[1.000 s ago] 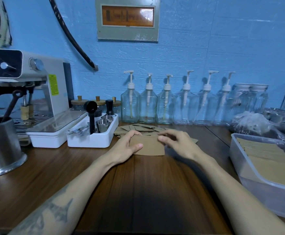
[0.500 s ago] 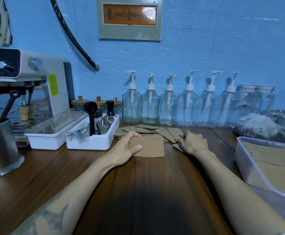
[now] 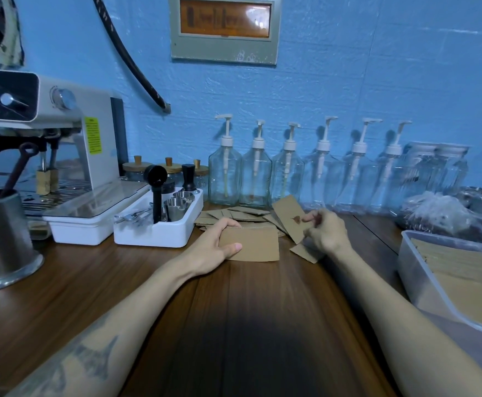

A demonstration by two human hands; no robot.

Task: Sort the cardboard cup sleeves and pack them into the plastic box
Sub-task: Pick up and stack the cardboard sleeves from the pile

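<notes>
We see the left hand (image 3: 215, 247) gripping a neat stack of sleeves (image 3: 252, 244) on the wooden counter (image 3: 234, 325). Just right of it, the right hand (image 3: 324, 232) pinches a single tilted sleeve (image 3: 288, 214) bearing a brown stain, lifted above the loose sleeves (image 3: 235, 214) scattered farther back. At the near right stands the plastic box (image 3: 417, 282), partly filled with sleeves. Pump bottles (image 3: 258, 170) line the far wall.

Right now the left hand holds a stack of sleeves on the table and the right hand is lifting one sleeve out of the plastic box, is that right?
Not quite. The head view shows the right hand lifting a sleeve from the loose pile on the table, not out of the plastic box. The left hand does hold the stack on the table.
</notes>
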